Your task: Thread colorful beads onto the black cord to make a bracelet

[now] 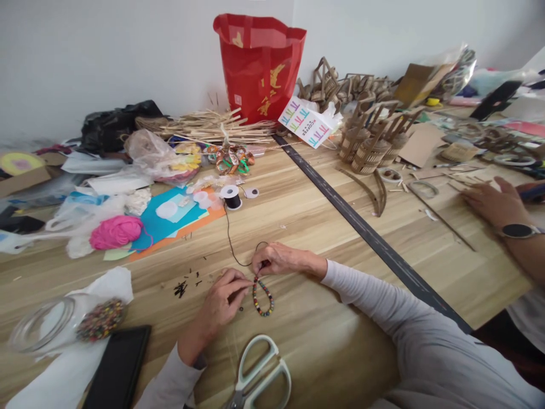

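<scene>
A small loop of multicoloured beads (271, 301) hangs down from between my hands onto the wooden table. My left hand (225, 295) pinches the top end of this bead string from the left. My right hand (276, 258) is closed at the same spot from the right, its fingertips at the dark cord. That black cord (230, 238) runs from a white spool (231, 197) toward my right hand. Just below my left fingertips lies a single dark bead (241, 309). White-handled scissors (259, 375) rest in front of me, and short black snippets (180, 288) lie left of my left hand.
A clear jar of beads (100, 321) lies beside a black phone (119, 369) at left. Pink yarn (117, 232) and coloured paper sit behind. A dark strip (340, 196) crosses the table. Lidded woven baskets (370, 150) stand beyond it. At right is another person's hand (496, 199).
</scene>
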A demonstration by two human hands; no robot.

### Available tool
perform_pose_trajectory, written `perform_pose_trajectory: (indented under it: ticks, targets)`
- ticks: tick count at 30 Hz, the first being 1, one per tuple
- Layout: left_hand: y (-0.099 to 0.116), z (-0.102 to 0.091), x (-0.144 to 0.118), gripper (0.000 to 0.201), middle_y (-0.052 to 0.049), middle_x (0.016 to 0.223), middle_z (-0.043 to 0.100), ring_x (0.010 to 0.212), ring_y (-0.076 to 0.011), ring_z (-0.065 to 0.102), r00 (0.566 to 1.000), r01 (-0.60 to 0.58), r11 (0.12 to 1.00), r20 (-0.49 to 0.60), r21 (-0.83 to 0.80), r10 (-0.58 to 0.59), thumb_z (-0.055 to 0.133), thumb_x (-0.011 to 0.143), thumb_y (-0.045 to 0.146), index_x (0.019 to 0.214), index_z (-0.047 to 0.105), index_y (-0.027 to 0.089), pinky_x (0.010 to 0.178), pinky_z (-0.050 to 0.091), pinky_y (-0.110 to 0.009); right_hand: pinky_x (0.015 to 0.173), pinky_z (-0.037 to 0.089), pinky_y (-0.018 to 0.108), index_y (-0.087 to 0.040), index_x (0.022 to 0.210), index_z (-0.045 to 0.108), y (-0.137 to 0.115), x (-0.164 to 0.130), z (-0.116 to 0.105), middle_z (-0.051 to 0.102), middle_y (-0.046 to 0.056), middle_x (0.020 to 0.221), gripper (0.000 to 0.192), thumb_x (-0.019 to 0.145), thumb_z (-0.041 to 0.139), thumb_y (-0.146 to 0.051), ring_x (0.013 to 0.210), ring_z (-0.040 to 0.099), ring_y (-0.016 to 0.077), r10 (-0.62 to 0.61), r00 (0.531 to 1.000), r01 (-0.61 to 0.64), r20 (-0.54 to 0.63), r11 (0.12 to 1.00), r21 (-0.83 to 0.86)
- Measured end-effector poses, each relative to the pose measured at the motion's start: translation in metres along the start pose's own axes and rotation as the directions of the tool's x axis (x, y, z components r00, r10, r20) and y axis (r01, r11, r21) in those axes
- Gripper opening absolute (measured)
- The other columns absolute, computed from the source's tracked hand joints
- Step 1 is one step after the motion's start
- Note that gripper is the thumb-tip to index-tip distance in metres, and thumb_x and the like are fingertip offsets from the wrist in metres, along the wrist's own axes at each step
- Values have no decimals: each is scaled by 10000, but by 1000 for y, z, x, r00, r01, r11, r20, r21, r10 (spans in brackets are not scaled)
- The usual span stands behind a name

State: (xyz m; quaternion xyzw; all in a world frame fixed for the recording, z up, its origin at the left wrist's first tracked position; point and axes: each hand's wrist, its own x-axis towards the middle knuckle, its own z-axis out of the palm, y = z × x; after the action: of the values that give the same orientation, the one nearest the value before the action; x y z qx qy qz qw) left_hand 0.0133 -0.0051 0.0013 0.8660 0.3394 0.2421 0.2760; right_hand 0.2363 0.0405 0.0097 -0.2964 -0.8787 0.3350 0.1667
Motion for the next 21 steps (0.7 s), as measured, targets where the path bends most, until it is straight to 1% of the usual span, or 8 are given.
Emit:
perform_pose_trajectory:
  ticks: [5,11,21]
  targets:
    - [-2,-3,2,217,-64,864,617,833,-188,571,999,38,998,4,-58,-38,523,868,132,930,725,183,748,470,-311,640,388,173,-149,800,690,2,-1,2,676,7,774,69,783,655,-92,707,590,106,-8,1000,8,-24,1000,7]
    - [-4,-3,2,222,-63,866,618,825,-185,566,999,38,998,34,-47,-36,530,867,133,931,733,193,744,461,-312,648,395,174,-144,816,698,4,-1,4,687,14,787,59,790,660,-108,713,601,109,-2,1000,2,-18,1000,26]
    - [-2,-3,2,234,-65,867,615,845,-194,565,999,46,998,29,-44,-45,541,864,133,968,737,207,762,472,-326,653,396,175,-140,823,703,6,-1,3,694,22,807,80,801,641,-95,740,611,114,-19,1000,19,-3,998,62]
